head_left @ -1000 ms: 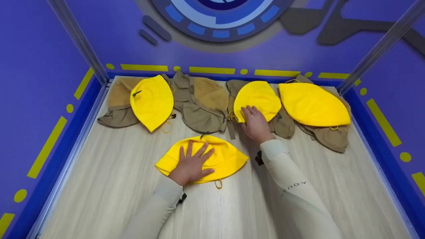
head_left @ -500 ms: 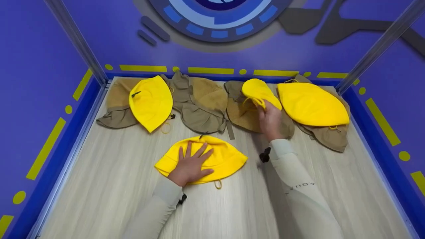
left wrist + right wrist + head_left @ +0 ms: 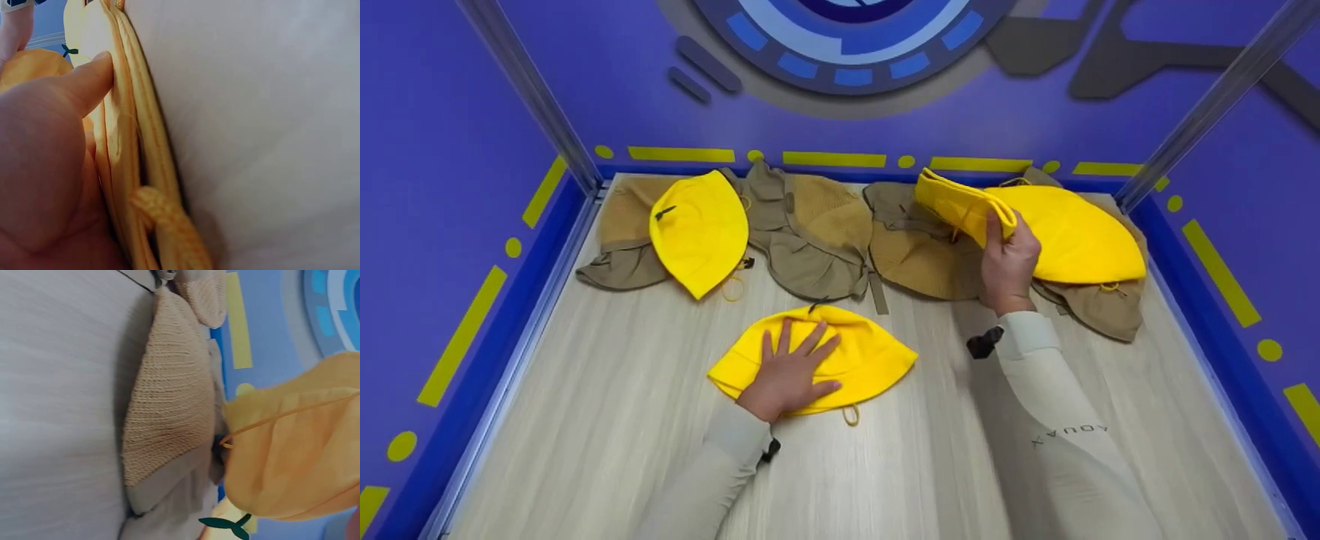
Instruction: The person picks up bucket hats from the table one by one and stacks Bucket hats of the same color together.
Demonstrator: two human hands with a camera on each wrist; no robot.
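Observation:
With fingers spread, my left hand (image 3: pixel 787 375) lies flat on a yellow bucket hat (image 3: pixel 881 360) at front center; in the left wrist view its thumb (image 3: pixel 93 81) rests along the hat's double brim edge, near a cord loop (image 3: pixel 169 225). My right hand (image 3: pixel 1009 259) pinches another yellow bucket hat (image 3: pixel 956 202) by its brim, raised and folded over. The right wrist view shows this held hat (image 3: pixel 292 461) with a green sprout-shaped piece (image 3: pixel 228 526) by it. Below it lies a brown hat (image 3: pixel 922 259) with a knit-textured crown (image 3: pixel 169 394) and cloth flaps.
Along the back wall lie a yellow hat (image 3: pixel 701 232) over a brown one (image 3: pixel 630 262) at left, a brown hat (image 3: pixel 821 247) mid-left, and a yellow hat (image 3: pixel 1084 236) over a brown one (image 3: pixel 1110 315) at right. Blue panels (image 3: pixel 840 124) enclose the wooden-look table (image 3: pixel 877 480).
My right hand has gripped the yellow hat it was touching, lifted it off the brown hat and moved it right, uncovering the brown hat. The left hand has stayed put.

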